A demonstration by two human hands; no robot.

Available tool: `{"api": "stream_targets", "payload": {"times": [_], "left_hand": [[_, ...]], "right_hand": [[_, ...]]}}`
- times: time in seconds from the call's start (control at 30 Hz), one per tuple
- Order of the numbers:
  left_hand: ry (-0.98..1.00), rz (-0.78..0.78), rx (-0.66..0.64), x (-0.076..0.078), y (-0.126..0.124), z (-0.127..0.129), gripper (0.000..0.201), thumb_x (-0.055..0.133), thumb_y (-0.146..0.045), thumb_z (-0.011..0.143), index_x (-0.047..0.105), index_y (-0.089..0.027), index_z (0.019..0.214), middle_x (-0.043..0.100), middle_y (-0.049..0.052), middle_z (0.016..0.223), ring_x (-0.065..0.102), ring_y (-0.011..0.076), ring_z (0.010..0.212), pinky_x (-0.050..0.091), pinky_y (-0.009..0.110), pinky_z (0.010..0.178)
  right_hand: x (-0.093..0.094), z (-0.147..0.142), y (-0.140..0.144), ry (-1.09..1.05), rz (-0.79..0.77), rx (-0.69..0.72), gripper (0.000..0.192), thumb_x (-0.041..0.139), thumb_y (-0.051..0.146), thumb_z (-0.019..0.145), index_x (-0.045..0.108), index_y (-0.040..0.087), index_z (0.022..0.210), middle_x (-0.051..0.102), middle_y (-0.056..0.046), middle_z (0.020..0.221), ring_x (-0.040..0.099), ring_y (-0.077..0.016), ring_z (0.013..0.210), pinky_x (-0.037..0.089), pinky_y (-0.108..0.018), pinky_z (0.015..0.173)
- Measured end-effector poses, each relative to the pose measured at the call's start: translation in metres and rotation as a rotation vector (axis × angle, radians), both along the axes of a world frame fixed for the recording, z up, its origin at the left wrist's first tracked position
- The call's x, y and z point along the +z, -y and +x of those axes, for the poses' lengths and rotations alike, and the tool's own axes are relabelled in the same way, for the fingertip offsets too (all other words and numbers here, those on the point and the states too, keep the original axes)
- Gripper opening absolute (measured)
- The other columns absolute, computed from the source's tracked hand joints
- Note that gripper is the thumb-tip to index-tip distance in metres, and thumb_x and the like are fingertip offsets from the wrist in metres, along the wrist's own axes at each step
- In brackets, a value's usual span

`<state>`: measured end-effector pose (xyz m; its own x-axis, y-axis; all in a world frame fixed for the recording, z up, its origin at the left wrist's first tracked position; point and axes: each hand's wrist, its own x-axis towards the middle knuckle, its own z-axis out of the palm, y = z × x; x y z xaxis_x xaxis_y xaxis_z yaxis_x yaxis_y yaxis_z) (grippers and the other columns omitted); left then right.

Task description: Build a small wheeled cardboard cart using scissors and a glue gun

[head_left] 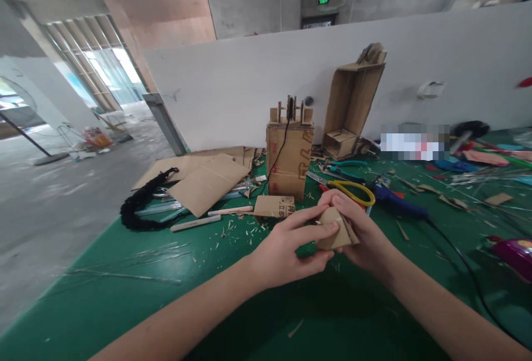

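Note:
Both of my hands hold one small folded cardboard piece (332, 229) above the green table (124, 316). My left hand (286, 247) pinches its left side, the index finger lying across its front. My right hand (359, 233) cups it from the right and behind, fingers curled over the top. A small printed cardboard scrap (274, 206) lies just beyond my left hand. Yellow-handled pliers (353, 190) rest right behind my right hand.
A cardboard box tower (290, 156) with a black wire stands mid-table, a taller open cardboard box (353, 106) behind it. Flat cardboard sheets (203, 181), a black braided cord (143, 203), white sticks, a blue glue gun (399, 200) and scraps lie around. A white partition backs the table.

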<state>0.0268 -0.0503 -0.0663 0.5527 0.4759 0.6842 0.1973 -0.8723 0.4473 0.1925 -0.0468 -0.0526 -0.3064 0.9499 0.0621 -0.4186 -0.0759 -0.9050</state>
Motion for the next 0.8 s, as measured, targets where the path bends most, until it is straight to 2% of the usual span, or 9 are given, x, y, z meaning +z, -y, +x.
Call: {"api": "stream_targets", "payload": {"times": [0.13, 0.3, 0.43, 0.53, 0.63, 0.7, 0.8], "left_hand": [[-0.002, -0.007, 0.008, -0.003, 0.002, 0.001, 0.041, 0.058, -0.017, 0.078, 0.056, -0.020, 0.119, 0.048, 0.012, 0.135, 0.051, 0.0221, 0.120, 0.046, 0.035, 0.098], [-0.002, -0.027, -0.015, -0.011, 0.004, 0.006, 0.039, 0.058, -0.018, 0.079, 0.057, -0.018, 0.117, 0.048, 0.014, 0.134, 0.051, 0.0213, 0.120, 0.046, 0.033, 0.099], [0.004, -0.026, -0.011, -0.015, 0.004, 0.009, 0.037, 0.059, -0.018, 0.079, 0.058, -0.018, 0.116, 0.050, 0.014, 0.131, 0.049, 0.0219, 0.122, 0.044, 0.034, 0.100], [0.003, -0.050, -0.008, -0.010, 0.003, 0.009, 0.038, 0.059, -0.019, 0.078, 0.058, -0.018, 0.116, 0.049, 0.014, 0.131, 0.049, 0.0226, 0.121, 0.044, 0.035, 0.100], [0.046, -0.075, 0.029, 0.000, 0.000, 0.007, 0.039, 0.061, -0.018, 0.076, 0.057, -0.020, 0.114, 0.050, 0.013, 0.129, 0.050, 0.0229, 0.119, 0.043, 0.037, 0.100], [0.151, -0.133, 0.069, 0.008, -0.002, 0.006, 0.036, 0.062, -0.017, 0.075, 0.056, -0.021, 0.111, 0.052, 0.011, 0.125, 0.052, 0.0225, 0.116, 0.043, 0.037, 0.099], [0.364, -0.423, 0.062, 0.017, -0.004, 0.007, 0.041, 0.058, -0.016, 0.080, 0.043, -0.024, 0.117, 0.055, 0.010, 0.119, 0.057, 0.0198, 0.107, 0.047, 0.036, 0.092]], "right_hand": [[0.002, -0.002, 0.002, 0.031, -0.001, -0.024, 0.025, 0.060, 0.044, 0.079, 0.049, 0.022, 0.075, 0.045, 0.006, 0.058, 0.043, -0.0067, 0.040, 0.035, -0.015, 0.030], [0.002, -0.007, 0.005, 0.011, -0.018, -0.069, 0.028, 0.061, 0.041, 0.079, 0.045, 0.020, 0.069, 0.041, 0.006, 0.059, 0.038, -0.0057, 0.047, 0.035, -0.014, 0.040], [0.001, -0.010, 0.004, -0.027, -0.049, -0.048, 0.028, 0.060, 0.039, 0.080, 0.044, 0.020, 0.067, 0.037, 0.006, 0.058, 0.034, -0.0061, 0.049, 0.033, -0.014, 0.042], [0.001, -0.009, 0.001, -0.044, -0.041, -0.060, 0.027, 0.056, 0.039, 0.081, 0.046, 0.019, 0.065, 0.036, 0.006, 0.057, 0.034, -0.0067, 0.049, 0.033, -0.015, 0.042], [-0.001, -0.007, -0.004, -0.026, 0.004, -0.102, 0.026, 0.051, 0.043, 0.084, 0.053, 0.020, 0.072, 0.043, 0.004, 0.062, 0.041, -0.0082, 0.053, 0.037, -0.016, 0.043], [-0.001, -0.005, -0.006, -0.002, 0.048, -0.066, 0.025, 0.050, 0.046, 0.085, 0.057, 0.022, 0.087, 0.049, 0.002, 0.068, 0.046, -0.0107, 0.056, 0.041, -0.019, 0.042], [-0.002, -0.005, -0.008, 0.127, 0.129, 0.002, 0.026, 0.050, 0.044, 0.085, 0.054, 0.025, 0.103, 0.050, 0.002, 0.071, 0.049, -0.0126, 0.054, 0.044, -0.023, 0.039]]}}
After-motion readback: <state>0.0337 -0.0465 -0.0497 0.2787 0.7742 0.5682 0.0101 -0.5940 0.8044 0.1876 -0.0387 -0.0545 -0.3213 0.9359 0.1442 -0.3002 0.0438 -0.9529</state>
